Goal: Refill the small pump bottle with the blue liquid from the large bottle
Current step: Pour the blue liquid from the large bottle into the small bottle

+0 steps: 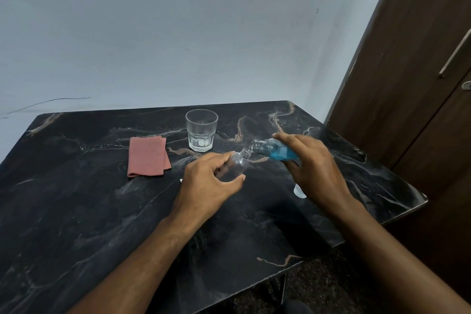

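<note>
My left hand [207, 182] grips a small clear bottle [235, 164] with no pump on it, tilted so its open neck points up and right. My right hand [312, 164] holds the large bottle [274, 150] on its side, blue liquid pooled in its body, its open mouth just above and touching the small bottle's neck. No liquid stream is visible. A small white piece [299, 191], possibly a cap or the pump, lies on the table under my right wrist, mostly hidden. Another white bit [181, 181] peeks out left of my left hand.
A clear empty glass tumbler [201, 130] stands behind the bottles. A folded reddish cloth [147, 155] lies to the left. The dark marble table [76, 211] has its right edge close to my right arm. A brown wooden door [407, 84] stands at right.
</note>
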The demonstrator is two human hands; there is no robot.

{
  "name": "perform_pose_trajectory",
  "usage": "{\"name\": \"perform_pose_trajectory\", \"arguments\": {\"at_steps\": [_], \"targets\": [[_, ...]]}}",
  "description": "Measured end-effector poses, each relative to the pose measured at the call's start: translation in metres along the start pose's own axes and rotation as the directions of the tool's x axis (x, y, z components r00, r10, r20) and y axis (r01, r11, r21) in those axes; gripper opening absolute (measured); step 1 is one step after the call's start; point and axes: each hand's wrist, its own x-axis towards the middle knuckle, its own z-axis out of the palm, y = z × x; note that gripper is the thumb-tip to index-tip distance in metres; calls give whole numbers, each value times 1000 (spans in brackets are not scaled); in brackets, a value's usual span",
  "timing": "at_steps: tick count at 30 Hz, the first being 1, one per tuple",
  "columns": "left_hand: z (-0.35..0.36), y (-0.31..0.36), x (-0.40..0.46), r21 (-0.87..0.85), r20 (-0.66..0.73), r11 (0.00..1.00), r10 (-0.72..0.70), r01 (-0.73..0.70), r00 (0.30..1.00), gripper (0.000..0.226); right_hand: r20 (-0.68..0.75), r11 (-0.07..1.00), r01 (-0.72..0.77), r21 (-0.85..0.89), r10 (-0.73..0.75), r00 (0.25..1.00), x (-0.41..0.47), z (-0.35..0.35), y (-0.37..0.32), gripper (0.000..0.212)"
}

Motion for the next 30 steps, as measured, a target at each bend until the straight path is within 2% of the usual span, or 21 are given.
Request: {"name": "perform_pose_trajectory", "arguments": {"at_steps": [8,30], "targets": [[0,-1,0,25,16,1000,-8,8,1000,50,-25,1000,11,5,-11,1000,0,3,1,57],[0,1,0,0,18,1000,-3,3,1000,52,44,997,51,-55,-49,998,5,-6,3,52]]}}
